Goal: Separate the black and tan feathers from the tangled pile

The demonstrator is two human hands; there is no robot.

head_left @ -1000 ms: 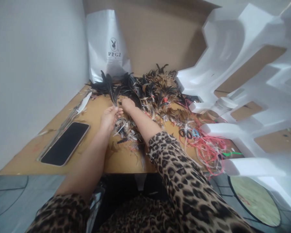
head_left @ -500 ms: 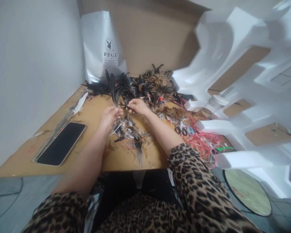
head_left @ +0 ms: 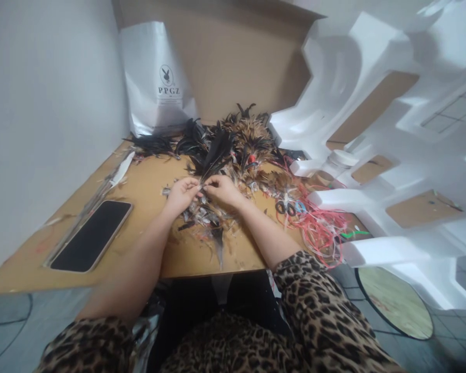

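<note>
Long black feathers [head_left: 218, 151] stand up from between my hands, their quill ends pinched at the fingertips. My left hand [head_left: 183, 196] is closed on the quills from the left. From the right, my right hand [head_left: 223, 190] pinches the same spot, fingertips touching or almost touching those of the left. The exact grip on the thin quills is too small to make out. Beneath both hands lies a heap of loose feather scraps [head_left: 204, 215]. Just beyond them is a pile of black feathers [head_left: 192, 140] beside a brown feather bunch [head_left: 254, 132].
A phone [head_left: 91, 235] lies at the left of the table [head_left: 147, 181]. At the back stands a silver bag [head_left: 155, 93]. To the right are scissors [head_left: 285, 208], tangled pink string [head_left: 322, 228], a lidded jar [head_left: 341, 159] and white foam pieces [head_left: 388, 251].
My hands have come together. The black feathers in my left hand have moved right and now lean rightward, and my right hand has come down to their quill ends. The view has shifted slightly.
</note>
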